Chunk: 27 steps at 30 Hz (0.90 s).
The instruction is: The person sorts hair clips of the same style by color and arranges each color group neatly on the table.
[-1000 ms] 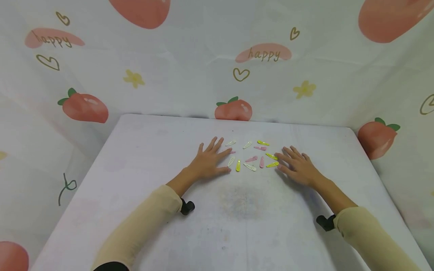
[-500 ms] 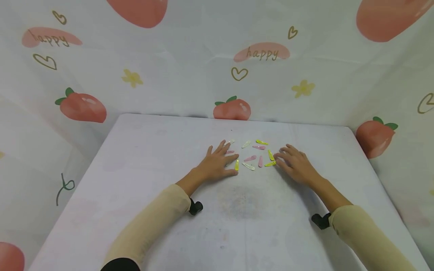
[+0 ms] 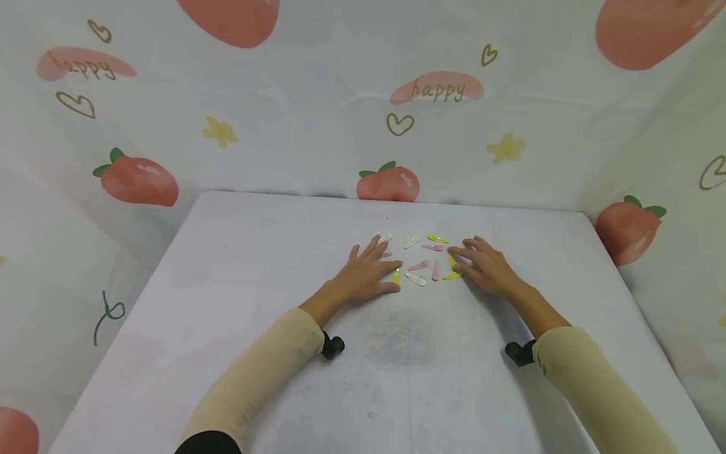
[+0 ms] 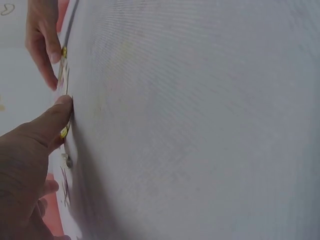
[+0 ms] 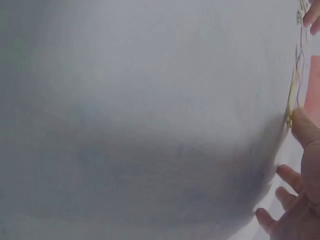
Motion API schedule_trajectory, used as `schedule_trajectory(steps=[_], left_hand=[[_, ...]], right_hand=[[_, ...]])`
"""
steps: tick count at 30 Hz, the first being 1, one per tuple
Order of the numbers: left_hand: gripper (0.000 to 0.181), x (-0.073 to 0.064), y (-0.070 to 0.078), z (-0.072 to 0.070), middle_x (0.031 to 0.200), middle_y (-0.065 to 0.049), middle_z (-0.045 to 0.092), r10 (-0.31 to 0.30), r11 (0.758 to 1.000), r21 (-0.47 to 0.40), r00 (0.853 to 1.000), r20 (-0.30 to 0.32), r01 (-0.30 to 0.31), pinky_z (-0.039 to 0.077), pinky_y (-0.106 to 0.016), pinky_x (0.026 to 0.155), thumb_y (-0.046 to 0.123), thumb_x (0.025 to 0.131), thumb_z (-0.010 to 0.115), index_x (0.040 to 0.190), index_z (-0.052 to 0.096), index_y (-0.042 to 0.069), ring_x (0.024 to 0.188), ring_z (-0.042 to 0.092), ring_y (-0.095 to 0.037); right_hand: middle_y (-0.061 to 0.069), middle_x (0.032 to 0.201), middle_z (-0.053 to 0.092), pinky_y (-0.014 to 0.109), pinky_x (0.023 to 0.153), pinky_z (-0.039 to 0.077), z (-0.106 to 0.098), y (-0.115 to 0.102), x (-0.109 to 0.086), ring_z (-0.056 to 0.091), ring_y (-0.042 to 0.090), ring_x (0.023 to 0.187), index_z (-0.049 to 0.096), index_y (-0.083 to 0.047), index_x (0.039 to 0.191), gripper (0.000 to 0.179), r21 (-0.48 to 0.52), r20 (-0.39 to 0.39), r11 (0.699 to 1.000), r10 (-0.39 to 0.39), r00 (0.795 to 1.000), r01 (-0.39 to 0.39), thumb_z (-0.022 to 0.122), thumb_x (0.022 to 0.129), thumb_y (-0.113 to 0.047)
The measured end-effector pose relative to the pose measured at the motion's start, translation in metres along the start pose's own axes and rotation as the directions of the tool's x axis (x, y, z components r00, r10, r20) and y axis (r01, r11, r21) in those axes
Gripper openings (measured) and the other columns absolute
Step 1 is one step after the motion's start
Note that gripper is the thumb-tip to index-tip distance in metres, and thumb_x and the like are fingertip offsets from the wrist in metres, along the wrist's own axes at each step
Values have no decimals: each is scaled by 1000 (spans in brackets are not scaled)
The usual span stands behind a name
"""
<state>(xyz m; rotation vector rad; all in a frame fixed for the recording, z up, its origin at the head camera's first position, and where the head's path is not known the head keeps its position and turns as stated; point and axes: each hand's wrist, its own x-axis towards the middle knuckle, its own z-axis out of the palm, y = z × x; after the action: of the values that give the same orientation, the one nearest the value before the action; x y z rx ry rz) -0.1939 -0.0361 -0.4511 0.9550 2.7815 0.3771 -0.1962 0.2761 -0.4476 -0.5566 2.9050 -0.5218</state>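
From the head, we look forward and down across the table [image 3: 408, 391]. From each wrist we look from nearer, low along it, with the scene turned sideways; all three views share some hair clips [image 3: 418, 266].

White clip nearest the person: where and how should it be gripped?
I'd probably pinch the white clip across its middle, coming from the near side: it lies flat, long and narrow, with a yellow clip off one end and pink clips beyond.
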Motion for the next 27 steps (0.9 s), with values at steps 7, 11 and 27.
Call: schedule_trajectory(steps=[7,11,27], left_hand=[[59,1,-1,1,160,-13,30,-18,1000,-8,1000,-12,18,16,-64,114,55,91,65,143,57,27,153,6,-31],[58,-1,-3,1,159,-13,33,0,999,-46,1000,-27,-2,18,-62,114,51,89,70,139,60,23,152,8,-32],[56,-58,-85,-31,152,-20,41,-151,979,-167,966,-210,117,27,-67,109,36,84,80,130,66,7,149,19,-40]], right_hand=[[28,150,39,72,107,21,1,-1,1,19,50,144,55,-10,143,49,13,-3,1000,17,1000,-17,61,99,-31],[28,150,38,70,108,22,1,-2,1,23,47,144,55,-9,142,49,16,-1,999,43,999,-43,62,99,-31],[27,152,37,69,108,22,3,-1,2,25,45,143,54,-11,144,50,9,11,996,93,996,-93,61,99,-32]])
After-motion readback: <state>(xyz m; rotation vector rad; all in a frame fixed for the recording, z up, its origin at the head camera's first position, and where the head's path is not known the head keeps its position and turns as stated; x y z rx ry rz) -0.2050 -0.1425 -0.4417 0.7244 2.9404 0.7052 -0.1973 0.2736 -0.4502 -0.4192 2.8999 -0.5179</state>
